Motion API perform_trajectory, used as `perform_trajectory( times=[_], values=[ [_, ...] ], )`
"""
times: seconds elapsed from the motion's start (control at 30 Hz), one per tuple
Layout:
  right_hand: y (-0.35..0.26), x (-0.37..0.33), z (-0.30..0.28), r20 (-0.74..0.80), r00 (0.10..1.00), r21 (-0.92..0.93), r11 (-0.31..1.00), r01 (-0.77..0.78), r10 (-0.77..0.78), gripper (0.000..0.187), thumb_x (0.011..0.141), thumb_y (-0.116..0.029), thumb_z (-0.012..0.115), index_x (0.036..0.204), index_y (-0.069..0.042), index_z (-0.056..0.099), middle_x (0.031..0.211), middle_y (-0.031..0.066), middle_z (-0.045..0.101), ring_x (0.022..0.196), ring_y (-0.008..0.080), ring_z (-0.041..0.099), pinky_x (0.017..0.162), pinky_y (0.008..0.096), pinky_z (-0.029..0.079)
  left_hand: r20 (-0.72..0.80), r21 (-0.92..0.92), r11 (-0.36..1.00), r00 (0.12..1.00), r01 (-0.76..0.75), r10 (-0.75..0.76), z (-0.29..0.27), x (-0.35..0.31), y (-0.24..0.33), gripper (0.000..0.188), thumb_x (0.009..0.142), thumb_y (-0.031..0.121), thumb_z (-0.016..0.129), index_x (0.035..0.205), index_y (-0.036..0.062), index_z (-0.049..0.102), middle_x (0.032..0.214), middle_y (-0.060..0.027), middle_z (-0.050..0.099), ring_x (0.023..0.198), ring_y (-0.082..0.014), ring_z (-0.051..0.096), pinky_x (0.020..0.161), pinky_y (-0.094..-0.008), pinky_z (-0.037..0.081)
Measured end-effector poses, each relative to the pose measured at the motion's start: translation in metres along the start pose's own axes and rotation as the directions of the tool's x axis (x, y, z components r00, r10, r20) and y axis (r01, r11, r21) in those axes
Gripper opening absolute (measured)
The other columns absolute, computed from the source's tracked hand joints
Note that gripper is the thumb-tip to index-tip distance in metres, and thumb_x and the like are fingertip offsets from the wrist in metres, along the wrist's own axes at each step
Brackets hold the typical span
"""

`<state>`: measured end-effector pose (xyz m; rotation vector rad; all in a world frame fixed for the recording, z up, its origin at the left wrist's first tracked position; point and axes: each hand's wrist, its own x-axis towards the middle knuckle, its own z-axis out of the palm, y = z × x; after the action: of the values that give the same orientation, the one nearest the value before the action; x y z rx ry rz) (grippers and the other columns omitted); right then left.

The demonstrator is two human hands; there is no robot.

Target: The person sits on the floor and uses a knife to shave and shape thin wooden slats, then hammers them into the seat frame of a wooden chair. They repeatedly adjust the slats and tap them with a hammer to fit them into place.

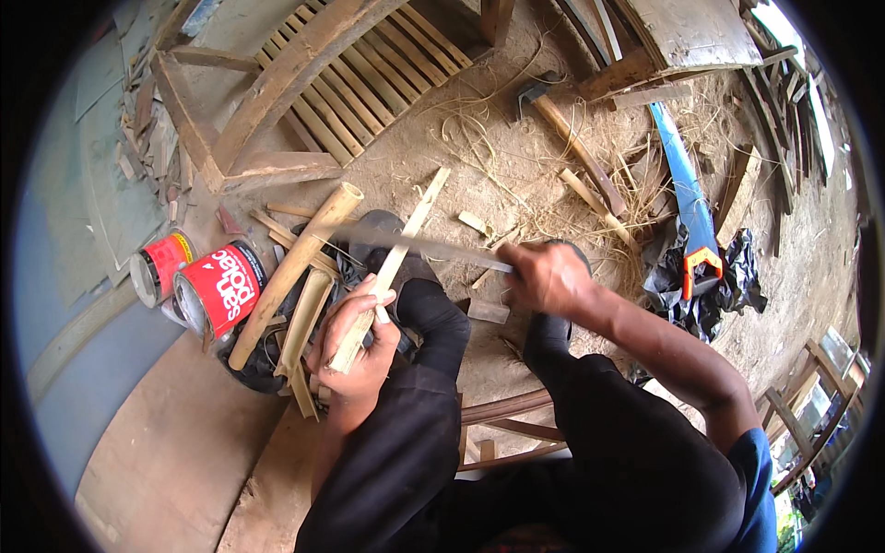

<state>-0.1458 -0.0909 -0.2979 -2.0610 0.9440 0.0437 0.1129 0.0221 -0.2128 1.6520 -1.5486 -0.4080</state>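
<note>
My left hand (358,346) is closed around the lower part of a pale split bamboo strip (406,241), which slants up and away from me. In my right hand (551,281) is the handle of a knife, its grip hidden by the fingers. The knife's long blade (452,252), smeared by motion, points left and crosses the strip above my left hand; whether it touches cannot be made out. Left of that hand, a round bamboo pole (293,281) and a split bamboo half (307,318) lean over a dark pile.
Two red cans (221,290) stand at the left. Ahead is a wooden frame (277,88) with a slatted panel (369,78). A hammer (581,138) lies among shavings, and a saw (682,175) with an orange handle rests on black plastic (737,286) at the right.
</note>
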Motion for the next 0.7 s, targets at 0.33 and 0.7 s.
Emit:
perform_trajectory(
  times=[0.33,0.7],
  values=[
    [0.019,-0.007,0.0,-0.14,0.977,-0.144,0.973,-0.18,0.16,0.02,0.09,-0.014,0.064,0.108,-0.006,0.064,0.08,0.0169,0.069,0.07,0.0387,0.07,0.064,0.0469,0.058,-0.017,-0.024,0.999,0.999,0.031,-0.031,0.0,0.0,0.001,0.022,0.09,-0.004,0.066,0.111,-0.0075,0.062,0.099,-0.023,0.075,0.093,-0.0319,0.076,0.086,-0.0406,0.063],
    [0.034,-0.004,-0.002,0.105,0.993,-0.014,0.999,-0.049,0.051,0.019,0.093,-0.017,0.06,0.108,-0.005,0.065,0.071,0.0183,0.068,0.059,0.0363,0.069,0.056,0.0476,0.057,0.001,0.012,1.0,1.0,0.006,-0.006,0.002,0.003,0.003,0.023,0.09,-0.004,0.065,0.112,-0.0075,0.062,0.1,-0.0234,0.074,0.089,-0.0304,0.077,0.082,-0.039,0.063]
  ],
)
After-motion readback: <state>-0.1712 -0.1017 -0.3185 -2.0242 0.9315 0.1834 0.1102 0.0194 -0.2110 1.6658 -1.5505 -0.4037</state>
